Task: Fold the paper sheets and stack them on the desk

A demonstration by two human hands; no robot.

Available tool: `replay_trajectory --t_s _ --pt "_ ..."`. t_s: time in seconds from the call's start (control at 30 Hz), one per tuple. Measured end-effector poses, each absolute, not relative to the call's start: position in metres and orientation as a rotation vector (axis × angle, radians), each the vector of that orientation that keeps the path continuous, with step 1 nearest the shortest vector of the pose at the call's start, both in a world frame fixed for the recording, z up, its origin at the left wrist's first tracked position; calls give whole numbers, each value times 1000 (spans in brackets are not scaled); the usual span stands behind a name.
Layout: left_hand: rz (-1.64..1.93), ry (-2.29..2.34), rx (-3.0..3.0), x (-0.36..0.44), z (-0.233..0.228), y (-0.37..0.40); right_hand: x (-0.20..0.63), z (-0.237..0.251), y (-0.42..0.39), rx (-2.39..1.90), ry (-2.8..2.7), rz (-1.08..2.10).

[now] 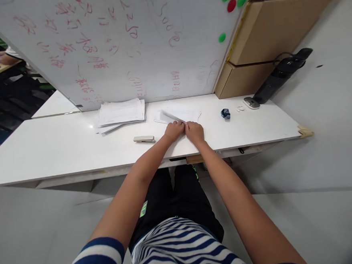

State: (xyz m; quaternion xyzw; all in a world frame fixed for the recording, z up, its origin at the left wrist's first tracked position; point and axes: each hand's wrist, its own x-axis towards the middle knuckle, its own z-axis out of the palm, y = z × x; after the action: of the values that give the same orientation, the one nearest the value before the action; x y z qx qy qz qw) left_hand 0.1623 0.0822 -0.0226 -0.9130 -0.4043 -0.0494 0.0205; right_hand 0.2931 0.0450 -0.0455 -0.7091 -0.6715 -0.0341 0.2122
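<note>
My left hand (175,131) and my right hand (195,132) meet at the near edge of some thin white paper sheets (166,115). Both hands are closed, with the edge pinched between them and the far part of the paper fanned up at an angle. How many sheets they grip is hidden by the fingers. To the left of my left hand lies a cream stapler (144,139) on the white desk (57,152). Farther back on the left is a stack of printed papers (122,111), its lower sheets sticking out askew.
A whiteboard (112,44) with red writing stands along the desk's back. On the right are a small dark blue object (225,113), a mouse (251,103), a black bottle (277,76) against the wall, and stacked cardboard boxes (277,28). Padding covers the right desk corner (305,131).
</note>
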Motion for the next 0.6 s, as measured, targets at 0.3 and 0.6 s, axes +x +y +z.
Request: replay_trajectory --t_s 0.3,0.6 --pt "-314 -1241 -2783 158 -14 80 290 -42 42 -1876 -1975 -76" --pt "-1225 -1513 -2596 151 -4 38 294 -32 29 -1777 -1552 145"
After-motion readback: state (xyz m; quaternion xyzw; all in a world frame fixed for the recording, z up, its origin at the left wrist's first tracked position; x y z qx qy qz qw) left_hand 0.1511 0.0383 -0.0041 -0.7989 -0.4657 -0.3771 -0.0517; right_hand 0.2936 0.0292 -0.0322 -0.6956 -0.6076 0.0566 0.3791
